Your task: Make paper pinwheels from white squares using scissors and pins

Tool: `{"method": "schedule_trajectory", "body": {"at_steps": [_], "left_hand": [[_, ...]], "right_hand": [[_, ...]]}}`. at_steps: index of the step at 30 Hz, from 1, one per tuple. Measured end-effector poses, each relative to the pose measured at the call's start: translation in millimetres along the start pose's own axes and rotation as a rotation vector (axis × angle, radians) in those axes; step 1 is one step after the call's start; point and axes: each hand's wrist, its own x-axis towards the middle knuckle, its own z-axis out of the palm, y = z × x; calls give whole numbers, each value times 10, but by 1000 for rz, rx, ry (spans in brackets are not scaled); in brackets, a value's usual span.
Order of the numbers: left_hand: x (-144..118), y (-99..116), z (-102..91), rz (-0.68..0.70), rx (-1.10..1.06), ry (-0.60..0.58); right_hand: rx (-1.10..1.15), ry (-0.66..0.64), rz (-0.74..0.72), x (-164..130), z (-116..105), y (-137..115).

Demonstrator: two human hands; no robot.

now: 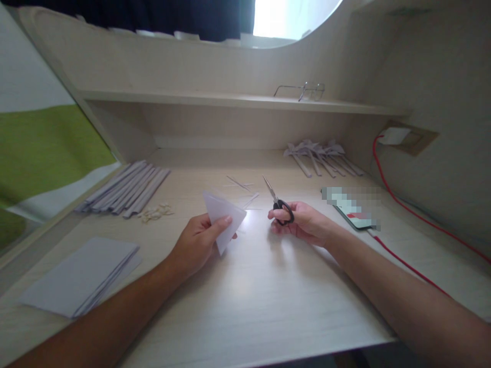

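Note:
Pinched in my left hand (pixel 199 240) is a folded white paper triangle (pixel 221 217), thumb on its near face. My right hand (pixel 301 222) has its fingers through the black handles of a pair of scissors (pixel 282 204). The metal blades look closed and point up and away, a short gap to the right of the paper. On the desk just beyond my hands lie several thin paper strips (pixel 240 183).
Rolled paper sticks (pixel 126 189) lie at the left, beside small pale pieces (pixel 155 212) and folded paper sheets (pixel 82 276). Paper flowers on stems (pixel 322 156) rest at the back right. A phone (pixel 351 209) with a red cable (pixel 406 266) lies right. Glasses (pixel 307 92) sit on the shelf.

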Motion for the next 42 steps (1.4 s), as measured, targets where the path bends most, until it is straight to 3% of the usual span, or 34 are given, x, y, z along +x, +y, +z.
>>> {"method": "schedule_trajectory", "body": {"at_steps": [6,13,21,33,42], "left_hand": [[-35,73,7,37,25,4],[-79,175,6,80,44,69],[-107,154,-45,168,81,94],[-115,132,-22,223,236,109],[-113,112,-35,221,138,19]], "right_hand": [[-306,42,-118,-127,141,-115],[-445,-74,80,-175,207,-117],[-428,-223,33,-222,293,-83],[-499,-259,31,-260,355,-79],[-500,-253,55,-271,369,-69]]}}
